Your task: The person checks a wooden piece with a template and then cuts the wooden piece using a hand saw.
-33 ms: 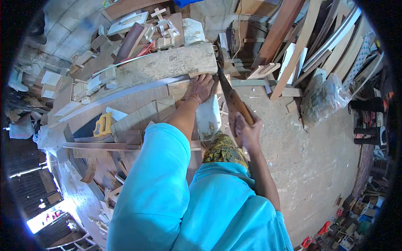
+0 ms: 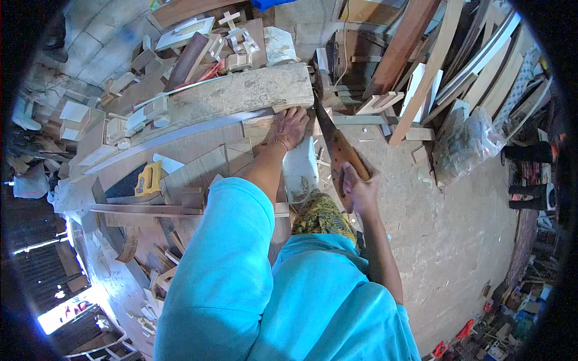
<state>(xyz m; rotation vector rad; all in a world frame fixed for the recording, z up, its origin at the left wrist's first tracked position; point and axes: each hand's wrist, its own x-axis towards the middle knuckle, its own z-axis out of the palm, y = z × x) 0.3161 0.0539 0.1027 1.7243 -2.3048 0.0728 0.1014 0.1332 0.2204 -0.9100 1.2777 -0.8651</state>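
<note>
My left hand grips a pale wooden piece beside the end of a stained, weathered plank, with fingers curled at the plank's near edge. My right hand is closed round the wooden handle of a handsaw. Its dark blade runs forward past the right end of the plank, just right of my left fingers. Where the teeth meet the wood is too small to make out. A whitish board lies under that area, above my camouflage-clad leg.
Small wooden toy vehicles and offcuts crowd the bench at left, near a yellow-handled saw. Long boards lean along the back right beside a clear plastic bag. A concrete floor extends to my right, with clutter along its edge.
My right hand and the handsaw have moved very slightly back toward me and to the right. My left hand stays in the same place.
</note>
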